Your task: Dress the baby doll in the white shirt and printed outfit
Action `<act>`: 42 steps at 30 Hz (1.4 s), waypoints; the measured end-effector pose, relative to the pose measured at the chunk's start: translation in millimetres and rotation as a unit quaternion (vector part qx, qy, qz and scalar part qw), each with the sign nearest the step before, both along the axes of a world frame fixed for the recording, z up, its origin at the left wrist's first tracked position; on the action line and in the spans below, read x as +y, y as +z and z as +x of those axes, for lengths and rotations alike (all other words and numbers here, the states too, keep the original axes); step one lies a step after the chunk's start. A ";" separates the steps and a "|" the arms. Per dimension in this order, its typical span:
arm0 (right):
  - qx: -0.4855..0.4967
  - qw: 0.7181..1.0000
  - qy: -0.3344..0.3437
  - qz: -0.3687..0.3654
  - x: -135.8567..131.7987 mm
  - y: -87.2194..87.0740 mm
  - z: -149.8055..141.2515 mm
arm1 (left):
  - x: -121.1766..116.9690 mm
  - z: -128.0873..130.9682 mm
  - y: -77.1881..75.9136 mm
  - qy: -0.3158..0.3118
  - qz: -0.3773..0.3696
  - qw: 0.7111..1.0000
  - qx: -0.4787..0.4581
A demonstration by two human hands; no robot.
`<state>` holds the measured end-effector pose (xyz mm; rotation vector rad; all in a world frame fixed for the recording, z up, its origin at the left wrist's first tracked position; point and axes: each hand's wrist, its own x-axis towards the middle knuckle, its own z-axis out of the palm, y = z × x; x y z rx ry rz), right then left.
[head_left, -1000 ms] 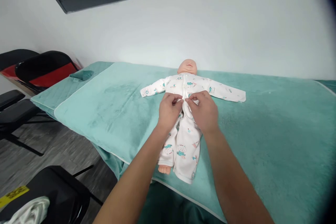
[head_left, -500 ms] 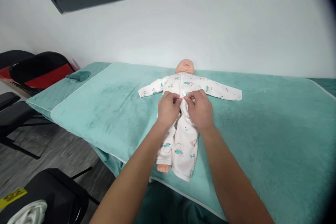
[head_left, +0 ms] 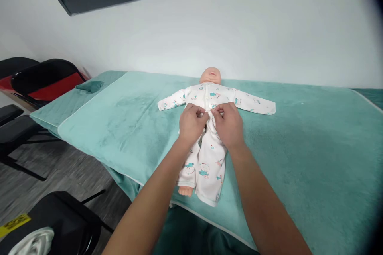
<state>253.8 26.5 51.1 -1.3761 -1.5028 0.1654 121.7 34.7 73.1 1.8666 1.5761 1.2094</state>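
A baby doll (head_left: 210,75) lies on its back, head toward the wall, dressed in a white printed romper (head_left: 211,155). The romper's sleeves are spread out to both sides. At the belly, my left hand (head_left: 193,121) pinches the cloth of the front opening. Close beside it, my right hand (head_left: 228,121) pinches the other edge, the fingertips of both hands almost meeting. Any fastener between the fingers is too small to make out. One bare foot (head_left: 186,191) sticks out of the left trouser leg; no foot shows at the right cuff.
The doll rests on a bed with a teal cover (head_left: 305,159), set against a white wall (head_left: 209,36). Black chairs (head_left: 48,75) stand at the left. Another black chair (head_left: 66,219), near the front left, carries a white cloth (head_left: 34,241) and a yellow label (head_left: 14,224).
Both hands keep their pinch at the belly, with only a slight shift of the fingers. The doll and romper lie almost exactly as before.
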 end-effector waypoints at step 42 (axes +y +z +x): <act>-0.156 0.982 -0.046 -0.100 -14.8 24.8 -20.7 | -5.1 -7.9 -2.7 -0.022 -0.018 0.991 -0.130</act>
